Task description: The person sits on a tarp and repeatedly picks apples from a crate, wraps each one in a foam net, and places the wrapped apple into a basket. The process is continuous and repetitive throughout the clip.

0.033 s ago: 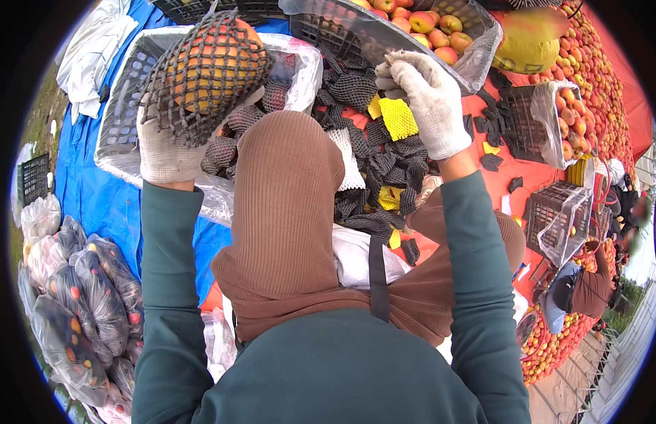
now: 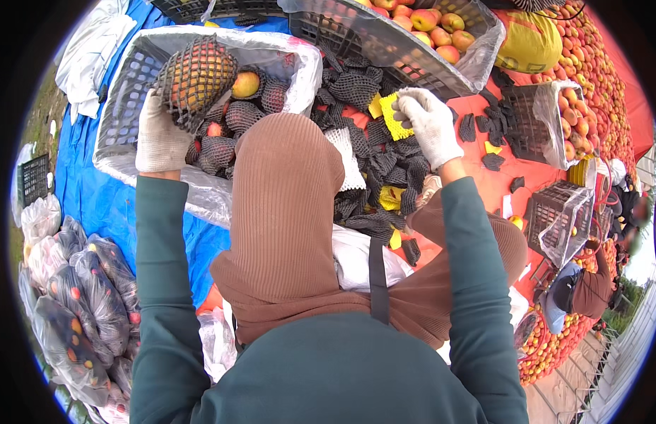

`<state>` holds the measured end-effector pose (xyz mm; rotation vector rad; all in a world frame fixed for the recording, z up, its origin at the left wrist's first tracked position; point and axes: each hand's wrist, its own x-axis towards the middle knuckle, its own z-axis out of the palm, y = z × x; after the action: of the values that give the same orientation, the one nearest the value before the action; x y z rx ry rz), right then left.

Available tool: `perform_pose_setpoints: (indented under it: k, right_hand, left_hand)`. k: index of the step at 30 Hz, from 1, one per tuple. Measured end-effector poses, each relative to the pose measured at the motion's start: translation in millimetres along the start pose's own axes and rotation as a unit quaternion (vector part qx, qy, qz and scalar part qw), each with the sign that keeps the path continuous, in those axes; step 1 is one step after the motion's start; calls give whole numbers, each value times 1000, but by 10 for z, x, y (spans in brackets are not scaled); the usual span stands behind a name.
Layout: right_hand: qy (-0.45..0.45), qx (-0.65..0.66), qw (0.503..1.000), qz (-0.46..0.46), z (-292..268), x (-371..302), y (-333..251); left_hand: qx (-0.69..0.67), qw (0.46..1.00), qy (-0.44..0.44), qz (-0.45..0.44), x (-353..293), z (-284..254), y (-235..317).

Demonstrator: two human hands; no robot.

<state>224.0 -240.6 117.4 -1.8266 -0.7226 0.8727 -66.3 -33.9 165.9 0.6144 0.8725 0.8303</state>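
Observation:
My left hand [image 2: 160,138], in a white knitted glove, holds an apple [image 2: 199,73] wrapped in a dark grey foam net. It is held above the near left part of a plastic-lined white crate [image 2: 116,134]. Inside that crate lie several net-wrapped apples [image 2: 244,116] and a bare yellow-red apple [image 2: 246,85]. My right hand [image 2: 432,131], also gloved, has its fingers curled and drawn together at the edge of a yellow foam net [image 2: 396,116]. Whether anything is between those fingertips is hidden. Beneath it spreads a pile of dark foam nets [image 2: 399,166].
A black crate [image 2: 384,46] of apples, lined with plastic, stands at the far side. More crates [image 2: 529,124] and a large apple heap [image 2: 596,92] are on the right. Bagged apples [image 2: 88,304] lie on the left. A person [image 2: 579,290] sits at the far right.
The netted apple and my left hand have dropped lower and slightly left, over the crate. My right hand has moved down toward the yellow foam net.

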Motion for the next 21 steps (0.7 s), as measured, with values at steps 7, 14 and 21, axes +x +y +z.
perform_pose_setpoints:
  k: [7, 14, 21]
  right_hand:
    - [-234, -443, 854, 143, 485, -564, 1345]
    - [-244, -466, 826, 203, 511, -555, 1988]
    - [-87, -389, 910, 115, -178, -246, 1249]
  left_hand:
    - [255, 953, 164, 12, 895, -2023, -521]
    - [811, 561, 156, 56, 1031, -1574, -685]
    - [878, 470, 25, -82, 997, -1552, -428]
